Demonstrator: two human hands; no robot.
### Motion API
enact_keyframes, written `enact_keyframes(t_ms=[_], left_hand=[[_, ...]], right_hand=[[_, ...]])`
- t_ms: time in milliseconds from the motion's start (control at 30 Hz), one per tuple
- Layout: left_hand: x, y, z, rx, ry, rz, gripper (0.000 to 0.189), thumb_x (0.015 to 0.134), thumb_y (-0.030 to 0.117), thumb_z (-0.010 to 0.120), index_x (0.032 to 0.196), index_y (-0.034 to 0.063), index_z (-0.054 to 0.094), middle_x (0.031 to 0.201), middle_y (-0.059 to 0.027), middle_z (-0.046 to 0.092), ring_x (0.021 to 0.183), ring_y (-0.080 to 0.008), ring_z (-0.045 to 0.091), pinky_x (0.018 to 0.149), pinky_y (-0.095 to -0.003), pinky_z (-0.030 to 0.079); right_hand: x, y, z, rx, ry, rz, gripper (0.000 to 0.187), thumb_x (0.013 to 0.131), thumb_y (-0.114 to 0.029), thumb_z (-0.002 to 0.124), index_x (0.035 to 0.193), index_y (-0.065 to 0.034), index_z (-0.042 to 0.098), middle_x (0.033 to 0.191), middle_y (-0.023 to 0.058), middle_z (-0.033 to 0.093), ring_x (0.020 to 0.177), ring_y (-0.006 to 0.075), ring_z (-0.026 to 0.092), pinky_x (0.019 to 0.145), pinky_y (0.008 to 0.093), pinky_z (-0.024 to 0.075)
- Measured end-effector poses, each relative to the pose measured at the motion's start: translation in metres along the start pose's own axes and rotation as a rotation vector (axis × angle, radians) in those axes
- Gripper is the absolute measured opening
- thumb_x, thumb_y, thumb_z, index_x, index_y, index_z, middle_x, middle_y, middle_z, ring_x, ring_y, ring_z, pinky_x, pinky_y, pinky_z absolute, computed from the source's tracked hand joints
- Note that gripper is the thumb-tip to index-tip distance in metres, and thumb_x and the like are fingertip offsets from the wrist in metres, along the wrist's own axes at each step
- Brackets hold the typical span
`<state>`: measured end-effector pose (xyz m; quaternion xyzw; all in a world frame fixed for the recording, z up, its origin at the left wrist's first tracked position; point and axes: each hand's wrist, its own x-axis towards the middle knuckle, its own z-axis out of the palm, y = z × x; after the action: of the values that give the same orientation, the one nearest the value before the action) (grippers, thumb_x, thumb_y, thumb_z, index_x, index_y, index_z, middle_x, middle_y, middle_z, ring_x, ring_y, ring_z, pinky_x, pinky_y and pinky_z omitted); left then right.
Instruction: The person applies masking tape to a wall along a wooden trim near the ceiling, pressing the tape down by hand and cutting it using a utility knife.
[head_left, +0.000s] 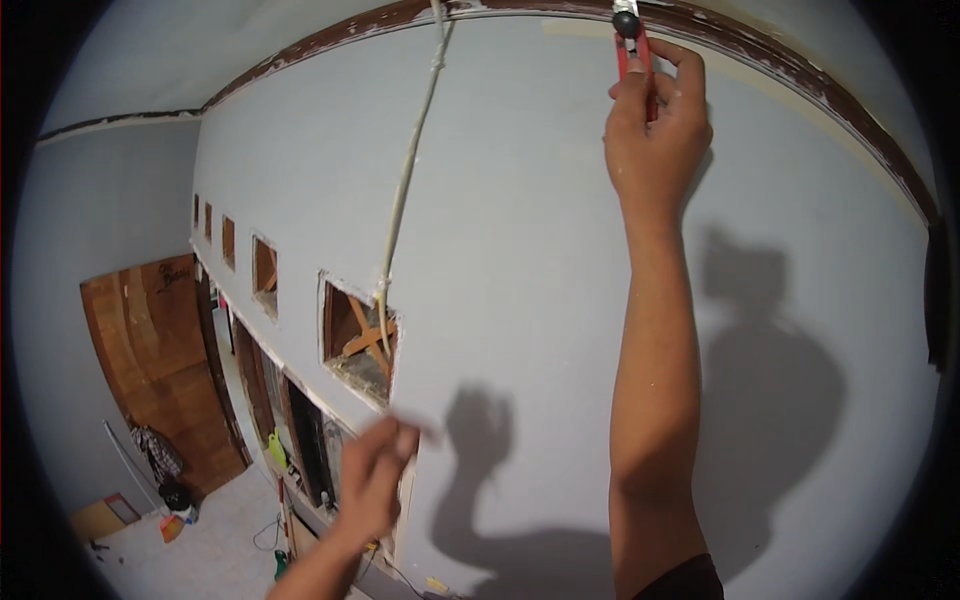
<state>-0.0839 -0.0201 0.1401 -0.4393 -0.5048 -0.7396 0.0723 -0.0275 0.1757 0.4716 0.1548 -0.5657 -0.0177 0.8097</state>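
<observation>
My right hand (660, 135) is raised against the upper wall, its fingers closed around a red-handled cutter knife (622, 56) with a round black knob. The knife's metal end points up at the brown ceiling trim (705, 16) and runs out of the picture's top. Under the trim, a pale strip of tape (577, 29) lies along the wall. Lower down, my left hand (375, 469) hovers before the wall, blurred, its fingers partly bent. I see nothing in it, though the blur hides its fingertips.
A pale cable (409, 161) runs down the grey wall (517, 225) into a square vent opening (356, 337) with crossed wood strips. Smaller openings continue leftward. Below left are a wooden door (154, 375), a window frame (259, 360) and a floor (217, 555) with scattered items.
</observation>
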Motion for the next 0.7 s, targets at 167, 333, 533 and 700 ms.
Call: enact_keyframes(t_ms=[167, 333, 533, 700], left_hand=[[0.204, 0.108, 0.046, 0.189, 0.184, 0.566, 0.054, 0.093, 0.027, 0.068, 0.137, -0.003, 0.056, 0.067, -0.0127, 0.058, 0.061, -0.0207, 0.058, 0.058, -0.035, 0.046], [0.363, 0.164, 0.049, 0.368, 0.356, 0.502, 0.073, 0.085, 0.027, 0.058, 0.148, -0.0058, 0.04, 0.1, -0.0272, 0.073, 0.1, -0.0457, 0.071, 0.093, -0.0509, 0.054], [0.39, 0.175, 0.052, 0.455, 0.409, 0.332, 0.073, 0.085, 0.028, 0.056, 0.151, 0.0002, 0.038, 0.121, -0.0334, 0.067, 0.114, -0.0485, 0.065, 0.1, -0.0494, 0.052], [0.377, 0.174, 0.047, 0.66, 0.412, 0.337, 0.077, 0.084, 0.023, 0.057, 0.155, 0.0034, 0.034, 0.121, -0.0306, 0.067, 0.112, -0.0458, 0.067, 0.098, -0.0509, 0.053]], right_hand=[[-0.002, 0.003, -0.007, -0.026, -0.009, 0.034, 0.015, 0.097, -0.006, 0.06, 0.112, -0.0062, 0.06, 0.064, 0.0078, 0.064, 0.055, 0.0217, 0.063, 0.055, 0.0348, 0.0473], [0.001, -0.005, 0.0, 0.046, 0.004, 0.063, 0.019, 0.098, -0.006, 0.059, 0.116, -0.0047, 0.058, 0.065, 0.0075, 0.065, 0.055, 0.02, 0.063, 0.056, 0.033, 0.0477], [-0.002, -0.002, -0.004, 0.01, 0.006, 0.055, 0.019, 0.098, -0.006, 0.059, 0.117, -0.0054, 0.058, 0.065, 0.0069, 0.064, 0.055, 0.0185, 0.063, 0.058, 0.0323, 0.0483], [0.001, 0.0, -0.004, 0.009, -0.008, 0.045, 0.019, 0.098, -0.007, 0.059, 0.118, -0.0062, 0.058, 0.065, 0.0057, 0.065, 0.056, 0.0181, 0.063, 0.059, 0.0321, 0.049]])
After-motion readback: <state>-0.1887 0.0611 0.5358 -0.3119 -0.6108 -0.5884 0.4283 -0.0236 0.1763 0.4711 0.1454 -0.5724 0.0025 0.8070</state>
